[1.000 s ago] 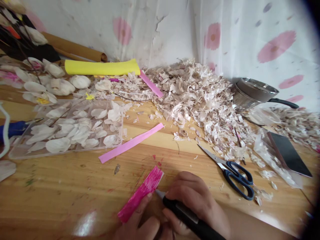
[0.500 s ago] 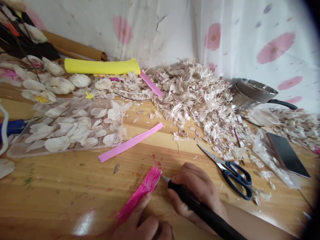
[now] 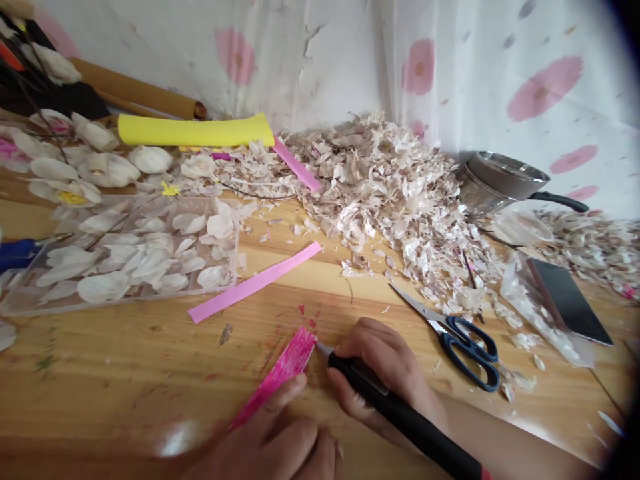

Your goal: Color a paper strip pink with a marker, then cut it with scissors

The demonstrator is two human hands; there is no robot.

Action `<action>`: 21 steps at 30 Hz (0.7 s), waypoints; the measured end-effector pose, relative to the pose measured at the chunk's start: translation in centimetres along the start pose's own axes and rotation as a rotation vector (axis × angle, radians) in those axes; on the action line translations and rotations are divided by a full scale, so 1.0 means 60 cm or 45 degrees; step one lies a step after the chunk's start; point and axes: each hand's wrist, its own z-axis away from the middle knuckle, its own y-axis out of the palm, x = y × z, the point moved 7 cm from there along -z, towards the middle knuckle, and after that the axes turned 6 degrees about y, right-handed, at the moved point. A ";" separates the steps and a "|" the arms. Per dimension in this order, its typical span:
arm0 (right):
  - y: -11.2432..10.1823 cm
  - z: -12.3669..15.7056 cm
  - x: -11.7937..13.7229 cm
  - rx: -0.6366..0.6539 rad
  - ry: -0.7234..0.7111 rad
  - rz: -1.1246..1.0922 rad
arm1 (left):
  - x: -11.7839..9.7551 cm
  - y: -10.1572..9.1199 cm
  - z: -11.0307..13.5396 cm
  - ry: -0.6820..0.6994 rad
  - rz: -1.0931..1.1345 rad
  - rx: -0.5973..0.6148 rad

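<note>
My right hand is closed around a black marker, whose tip touches the far end of a paper strip coloured deep pink. My left hand lies at the bottom edge with its fingers curled. One fingertip presses on the near part of that strip, holding it flat on the wooden table. A lighter pink strip lies loose a little farther back.
Blue-handled scissors lie right of my right hand. A heap of pale paper scraps fills the back, beside a metal pan and a dark phone. A clear tray of white petals and a yellow roll are at left.
The marker tip has moved along the strip's far end, first up to the right, then slightly back. My left hand has come further into view, and the view has shifted a little.
</note>
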 end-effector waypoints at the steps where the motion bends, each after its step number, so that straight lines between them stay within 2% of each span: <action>1: 0.000 0.001 -0.001 0.003 0.005 -0.009 | 0.005 0.000 -0.005 -0.008 0.015 0.027; 5: -0.002 0.005 0.000 -0.021 -0.008 -0.068 | 0.015 0.009 -0.017 0.026 -0.022 0.190; 7: -0.003 0.005 0.004 -0.024 -0.048 -0.105 | 0.013 0.008 -0.018 0.071 -0.058 0.182; 11: 0.006 0.004 0.008 0.094 -0.083 -0.108 | 0.013 0.006 -0.016 0.052 -0.094 0.179; 15: -0.007 0.003 -0.003 -0.069 0.047 -0.021 | 0.008 0.008 -0.019 0.111 -0.105 0.230; 18: 0.000 0.005 0.006 -0.004 -0.050 -0.058 | 0.013 0.005 -0.022 0.072 -0.101 0.213; 21: 0.002 0.005 0.000 0.015 -0.005 -0.008 | 0.011 0.007 -0.021 0.106 -0.132 0.241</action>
